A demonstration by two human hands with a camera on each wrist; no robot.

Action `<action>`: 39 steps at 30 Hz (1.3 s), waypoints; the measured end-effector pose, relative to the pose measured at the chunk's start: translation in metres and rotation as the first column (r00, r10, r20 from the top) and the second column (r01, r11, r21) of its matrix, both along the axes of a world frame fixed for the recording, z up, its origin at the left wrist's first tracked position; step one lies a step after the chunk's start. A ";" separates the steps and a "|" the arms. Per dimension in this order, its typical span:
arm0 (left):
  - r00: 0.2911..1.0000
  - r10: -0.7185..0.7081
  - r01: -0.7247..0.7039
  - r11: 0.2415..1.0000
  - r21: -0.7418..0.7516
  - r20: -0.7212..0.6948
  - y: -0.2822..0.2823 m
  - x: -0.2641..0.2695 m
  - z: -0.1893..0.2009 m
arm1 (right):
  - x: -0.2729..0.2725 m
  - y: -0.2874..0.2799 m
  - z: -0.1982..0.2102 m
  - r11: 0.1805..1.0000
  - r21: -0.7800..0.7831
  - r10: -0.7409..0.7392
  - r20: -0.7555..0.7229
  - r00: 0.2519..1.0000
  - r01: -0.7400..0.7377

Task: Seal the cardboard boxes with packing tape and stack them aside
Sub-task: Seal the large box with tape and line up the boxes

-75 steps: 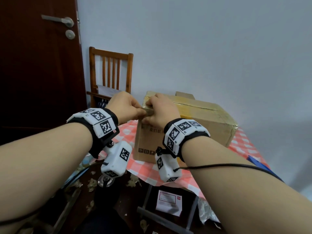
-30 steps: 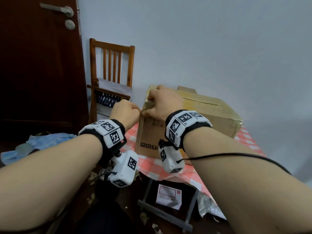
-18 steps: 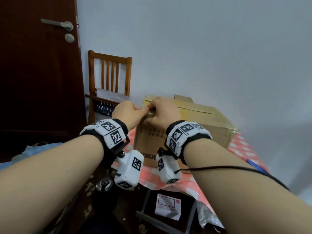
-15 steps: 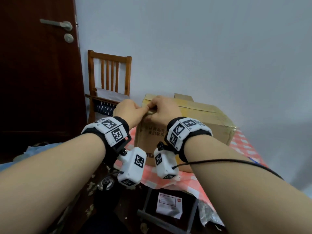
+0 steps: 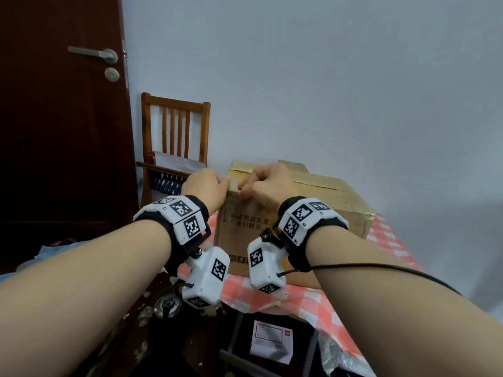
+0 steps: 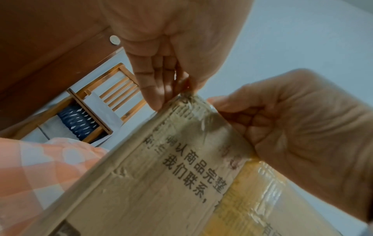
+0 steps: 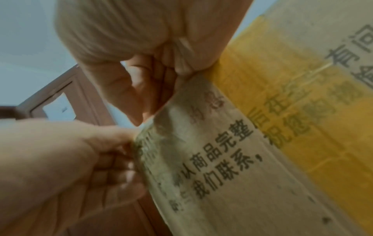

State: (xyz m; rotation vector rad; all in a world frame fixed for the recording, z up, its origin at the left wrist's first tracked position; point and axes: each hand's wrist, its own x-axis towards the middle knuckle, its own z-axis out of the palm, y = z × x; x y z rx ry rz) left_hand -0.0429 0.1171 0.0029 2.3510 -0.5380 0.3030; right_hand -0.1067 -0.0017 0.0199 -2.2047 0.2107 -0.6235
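On the checked tablecloth [image 5: 313, 303], in the head view, 1 cardboard box [image 5: 313, 205] sits closed, turned so a corner faces the person. Both hands meet at its near top edge: the left hand [image 5: 205, 187] at the corner, the right hand [image 5: 268, 185] just beside it, each with fingers curled in. They likely work side by side there because the tape end has to be folded down over the edge onto the front face. A strip of tape [image 5: 317, 183] runs along the top seam toward the far side. Behind the box stand a wooden chair [image 5: 174, 140] and a dark door [image 5: 62, 118] (neither is part of the job).

In the left wrist view, the left hand [image 6: 171, 52] brings its fingertips [image 6: 153, 95] down onto the box [image 6: 161, 183] at its upper corner, thumb and fingers closing on a wrinkled, shiny bit of tape [image 6: 193, 102]. The right hand [image 6: 302, 131] is clenched against the printed face, its thumb on the same patch, probably to hold the strip taut.

In the right wrist view, the right hand [image 7: 141, 47] is curled tight at the edge of the box [image 7: 252, 159], thumb pressed to the cardboard; whether tape lies under it cannot be told here. The left hand [image 7: 70, 167] pinches the corner from the side. A yellow tape band [image 7: 292, 111] crosses the face. Judging by this, sealing is close to done and stacking not yet begun.
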 end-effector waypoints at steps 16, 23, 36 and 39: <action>0.931 -0.319 0.221 0.881 0.418 0.180 0.021 -0.008 0.010 | -0.007 0.007 0.015 0.676 -0.708 -0.037 -0.309 0.950 -0.204; 0.943 -0.304 0.216 0.869 0.446 0.136 0.013 -0.012 0.021 | -0.035 -0.026 0.004 0.791 -0.607 -0.081 -0.219 0.972 -0.071; 0.921 -0.298 0.205 0.918 0.339 0.250 0.011 -0.022 0.020 | -0.054 -0.047 -0.003 0.864 -0.503 -0.143 -0.228 0.963 0.009; 0.928 -0.299 0.229 0.929 0.292 0.223 0.009 -0.020 0.023 | -0.057 -0.048 0.001 0.923 -0.380 -0.138 -0.173 0.975 0.063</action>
